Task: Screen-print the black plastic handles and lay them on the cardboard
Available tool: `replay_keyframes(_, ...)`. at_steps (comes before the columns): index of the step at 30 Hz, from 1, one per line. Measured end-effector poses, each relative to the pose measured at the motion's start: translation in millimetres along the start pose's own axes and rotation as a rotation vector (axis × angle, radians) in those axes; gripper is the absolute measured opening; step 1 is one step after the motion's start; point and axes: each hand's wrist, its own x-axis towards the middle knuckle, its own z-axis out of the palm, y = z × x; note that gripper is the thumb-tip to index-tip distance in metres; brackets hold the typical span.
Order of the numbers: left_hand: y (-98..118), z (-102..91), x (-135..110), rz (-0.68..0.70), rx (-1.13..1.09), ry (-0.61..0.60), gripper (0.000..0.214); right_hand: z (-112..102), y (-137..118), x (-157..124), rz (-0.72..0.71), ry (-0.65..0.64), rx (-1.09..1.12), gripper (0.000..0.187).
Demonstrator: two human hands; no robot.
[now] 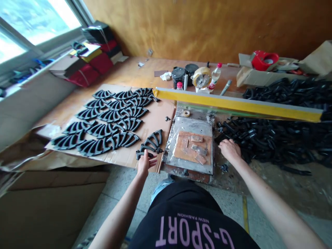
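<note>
My left hand is closed around a black curved plastic part at the near right edge of a cardboard sheet. Just beyond it lies a small fan of similar black parts. My right hand is at the left edge of a big heap of loose black parts, its fingers curled together and pointing down; what they pinch, if anything, is hidden. Between my hands sits a metal plate with a brown pad and several small clear-wrapped pieces on it.
Rows of fanned black parts cover the cardboard's left. A long yellow-edged bar runs across behind the plate. Behind it stand dark jars, a tape roll and a bottle. An open carton is back right.
</note>
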Motion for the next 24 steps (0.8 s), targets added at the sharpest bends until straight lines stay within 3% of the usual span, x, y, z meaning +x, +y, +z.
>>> replay_keyframes(2, -10, -17.3, 21, -0.076, 0.062, 0.057, 0.056, 16, 29, 3, -0.006, -0.053, -0.084, 0.019)
replay_keyframes(5, -17, -21.1, 44, -0.111, 0.117, 0.059, 0.053, 30, 43, 4, -0.030, -0.066, -0.075, 0.016)
replay_keyframes(9, -14, -15.5, 61, -0.098, 0.152, 0.048, 0.051, 28, 40, 8, 0.082, 0.048, 0.073, 0.010)
replay_keyframes(13, -15, -18.0, 60, -0.077, 0.175, 0.050, 0.049, 10, 11, 12, 0.191, 0.221, 0.490, 0.031)
replay_keyframes(15, -20, -17.9, 54, -0.048, 0.183, 0.069, 0.046, 0, -18, 14, 0.051, 0.179, 0.697, 0.035)
replay_keyframes(17, -25, -15.1, 47, 0.001, 0.188, 0.104, 0.042, -8, -50, 17, -0.169, 0.135, 0.749, 0.032)
replay_keyframes(20, -31, -8.3, 36, 0.092, 0.193, 0.183, 0.036, -8, -88, 24, -0.399, 0.160, 0.614, 0.029)
replay_keyframes(24, -32, -2.8, 27, 0.194, 0.225, 0.270, 0.040, 1, -103, 28, -0.467, 0.231, 0.371, 0.029)
